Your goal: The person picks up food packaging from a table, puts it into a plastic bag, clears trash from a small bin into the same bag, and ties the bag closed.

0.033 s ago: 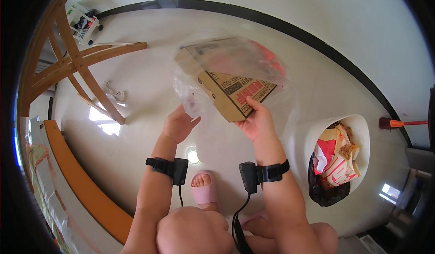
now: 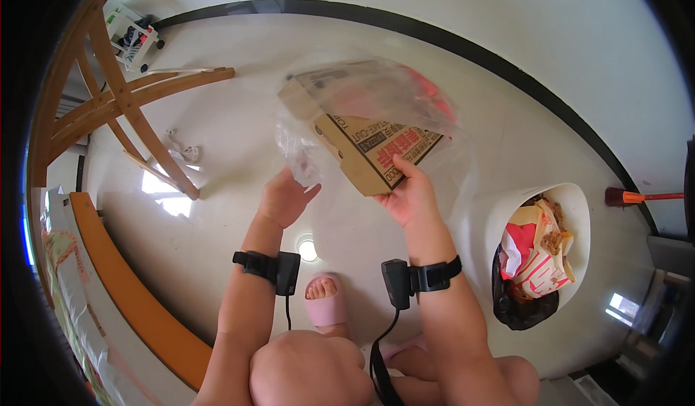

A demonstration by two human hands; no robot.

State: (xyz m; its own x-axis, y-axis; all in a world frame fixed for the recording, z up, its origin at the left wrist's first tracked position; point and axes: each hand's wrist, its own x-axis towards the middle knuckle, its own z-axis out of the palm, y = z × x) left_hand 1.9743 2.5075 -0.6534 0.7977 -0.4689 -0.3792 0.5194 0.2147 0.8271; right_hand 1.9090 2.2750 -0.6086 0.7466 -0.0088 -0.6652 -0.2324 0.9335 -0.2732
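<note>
A flat brown cardboard takeout box (image 2: 376,149) with dark and red print lies tilted, its far part inside a clear plastic bag (image 2: 340,91) with a red patch. My right hand (image 2: 411,194) grips the box's near corner, thumb on top and fingers underneath. At the bag's near left edge is my left hand (image 2: 284,199). Its fingers reach into the crumpled plastic and seem to hold it, though their tips are hidden; the thumb sticks out to the side. Black straps with small boxes sit on both forearms.
A white bin (image 2: 577,250) with food wrappers (image 2: 539,254) and a black bag (image 2: 526,312) stands at right, near a red broom (image 2: 624,197). Wooden frame legs (image 2: 145,123) are at left, a white cart (image 2: 134,40) beyond. An orange-edged bed (image 2: 137,275) lies lower left.
</note>
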